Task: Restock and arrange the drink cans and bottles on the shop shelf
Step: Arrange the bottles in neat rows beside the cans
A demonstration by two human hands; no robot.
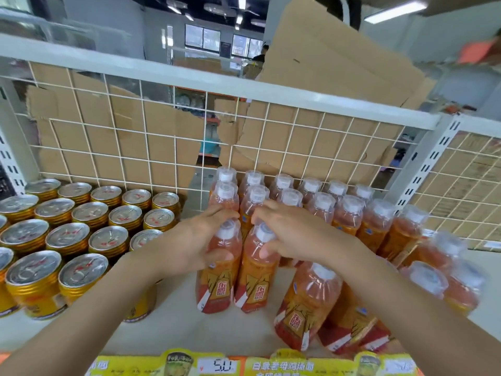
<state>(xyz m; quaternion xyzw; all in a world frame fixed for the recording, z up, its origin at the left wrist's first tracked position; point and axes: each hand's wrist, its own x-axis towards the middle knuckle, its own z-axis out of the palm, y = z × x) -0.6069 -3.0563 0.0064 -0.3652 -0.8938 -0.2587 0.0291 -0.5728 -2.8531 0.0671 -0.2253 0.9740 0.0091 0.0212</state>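
Two orange-labelled drink bottles with white caps stand side by side at the shelf's middle. My left hand (195, 240) wraps the neck of the left bottle (218, 283). My right hand (290, 234) wraps the neck of the right bottle (256, 283). Behind and to the right stand several more bottles (349, 213) of the same kind in rows up to the wire grid. One bottle (306, 302) leans near the front, under my right forearm. Gold cans (67, 237) with silver lids fill the shelf's left side.
A white wire grid (151, 137) backs the shelf, with cardboard (325, 58) behind it. A white shelf upright (423, 161) stands at the right. Price labels (217, 365) line the front edge. Bare shelf (173, 321) lies between cans and bottles.
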